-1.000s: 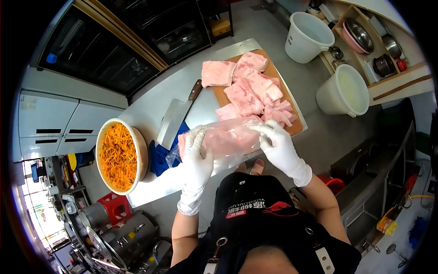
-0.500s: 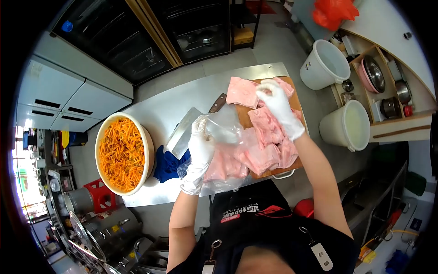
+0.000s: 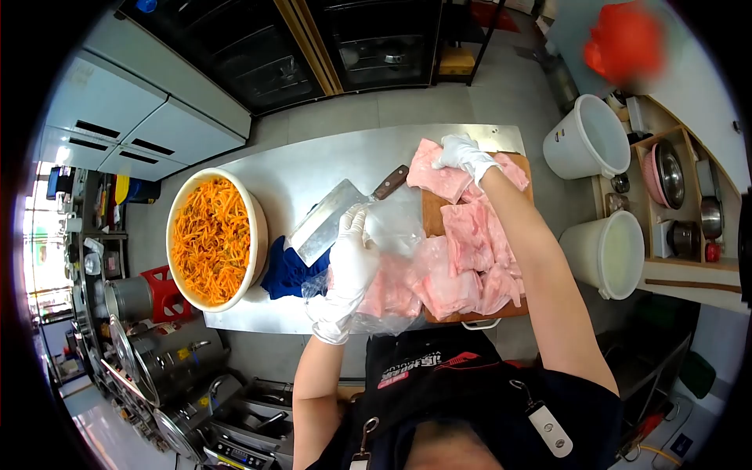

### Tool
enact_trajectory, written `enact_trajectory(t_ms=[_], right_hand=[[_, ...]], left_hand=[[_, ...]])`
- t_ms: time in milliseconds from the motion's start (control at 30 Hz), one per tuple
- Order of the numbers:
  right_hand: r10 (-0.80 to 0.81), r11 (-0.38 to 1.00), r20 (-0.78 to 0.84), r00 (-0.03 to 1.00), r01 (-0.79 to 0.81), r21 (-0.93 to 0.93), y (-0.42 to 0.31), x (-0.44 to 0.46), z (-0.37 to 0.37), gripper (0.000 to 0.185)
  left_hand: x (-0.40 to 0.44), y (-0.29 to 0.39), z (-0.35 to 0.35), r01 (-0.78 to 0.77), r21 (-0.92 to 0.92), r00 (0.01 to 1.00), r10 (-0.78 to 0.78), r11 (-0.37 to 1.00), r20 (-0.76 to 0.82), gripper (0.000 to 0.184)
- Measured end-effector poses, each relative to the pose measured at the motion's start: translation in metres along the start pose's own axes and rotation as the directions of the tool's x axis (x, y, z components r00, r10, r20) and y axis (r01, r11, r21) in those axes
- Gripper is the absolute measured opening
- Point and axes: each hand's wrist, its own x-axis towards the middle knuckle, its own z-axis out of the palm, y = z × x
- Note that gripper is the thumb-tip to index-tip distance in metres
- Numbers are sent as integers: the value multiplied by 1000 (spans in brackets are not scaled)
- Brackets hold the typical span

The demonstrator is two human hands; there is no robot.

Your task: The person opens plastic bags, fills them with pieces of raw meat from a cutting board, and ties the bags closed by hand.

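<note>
My left hand point(image 3: 354, 262), in a white glove, pinches the edge of a clear plastic bag point(image 3: 395, 223) that has pink meat inside. My right hand point(image 3: 464, 154), also gloved, grips the upper edge of a pale pink meat slab point(image 3: 429, 174) at the far left corner of the wooden board point(image 3: 433, 222). More meat pieces point(image 3: 468, 239) lie heaped on the board. The cleaver point(image 3: 333, 221) lies just beyond my left hand, its handle toward the board. A blue cloth point(image 3: 284, 270) is left of my left hand, partly under the blade.
A white tub point(image 3: 261, 243) of orange shreds stands on the left end of the metal table point(image 3: 298, 164). Two white buckets point(image 3: 568, 146) point(image 3: 587, 251) stand on the right beside a shelf with pots. Large metal pots point(image 3: 168, 356) are at lower left.
My right hand has left the bag, reached over the board and closed on the far slab. My left hand has kept the bag, now lying lower on the table. The view has shifted.
</note>
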Motion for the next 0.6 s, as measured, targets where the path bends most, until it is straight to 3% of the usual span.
enact_trajectory(t_ms=[133,233,333,433,533,600], right_hand=[[34,992,85,996,-44,119,2,12,0,62],[-28,988,146,989,6,152,-2,19,4,63],[-163,969,86,983,144,200,-5,11,7,65],[-226,896,-113,968,252,365,-3,-13,7,62],[-177,844,-140,974,223,488,-8,-63,-31,61],[-168,695,-353,920,365,619,4,-70,-32,57]], left_hand=[[5,1,5,28,45,1000,-28,999,-6,49],[10,8,6,7,107,1000,-5,994,-21,49],[17,15,6,-1,156,1000,6,988,-27,48],[19,19,7,3,144,1000,-3,990,-2,48],[20,20,8,59,103,996,-65,993,60,51],[21,21,9,83,92,992,-91,992,88,52]])
